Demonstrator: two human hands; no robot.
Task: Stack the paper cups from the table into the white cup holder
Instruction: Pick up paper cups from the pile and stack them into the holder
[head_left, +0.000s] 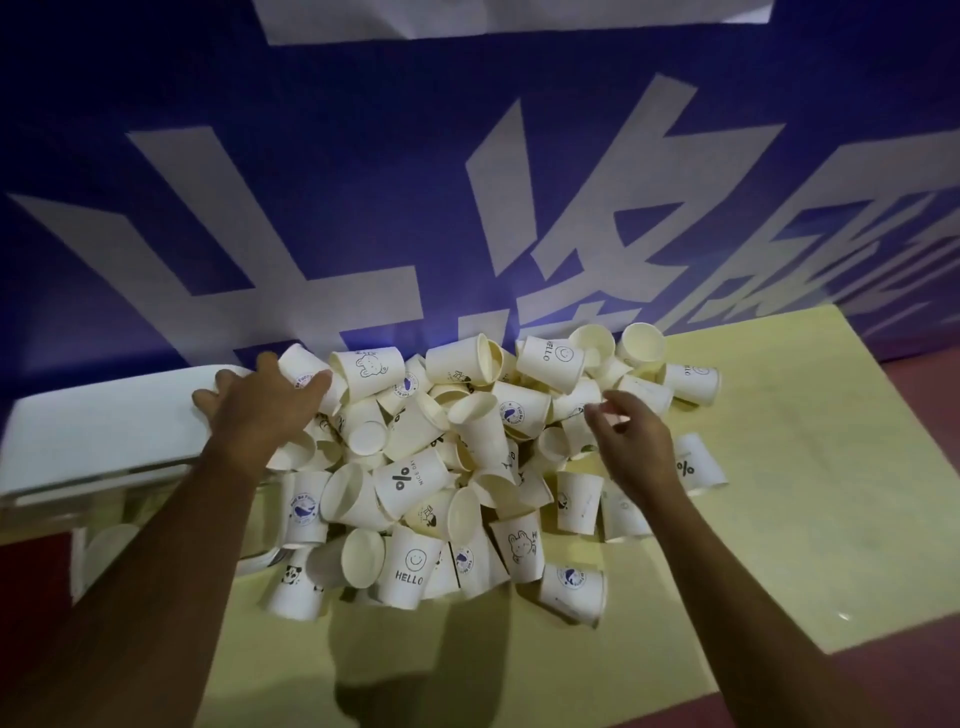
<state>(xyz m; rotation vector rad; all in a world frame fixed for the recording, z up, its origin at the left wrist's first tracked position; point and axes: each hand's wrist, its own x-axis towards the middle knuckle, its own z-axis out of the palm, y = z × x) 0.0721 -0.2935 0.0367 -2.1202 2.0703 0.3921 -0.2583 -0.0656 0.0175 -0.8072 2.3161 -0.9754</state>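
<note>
Head view: big loose heap of paper cups (441, 467) on the yellow table (779, 467), backed by a blue banner (467, 182). All places given w/ ref to the heap. The white cup holder (104, 431) lies just left of it, touching its left edge, long axis running roughly left-right, lying flat rather than upright; its open end can't be made out from here.

Left hand (260, 410) is at the heap's upper-left corner, fingers spread wide, palm down, partly over the holder's end and touching a whale-print cup (306, 379); not clearly gripping anything. Right hand (631, 441) hovers over the heap's right side, fingers loosely curled, narrow, nothing held as far as I can tell.

Cups point every way: most on their sides, mouths facing diff directions, a few nested.

Risks, prob: a sweep of either hand knocks cups off the table's near or right edge; grabbing a nested pair jams the stack; cups fed mouth-wrong won't seat in the holder
</note>
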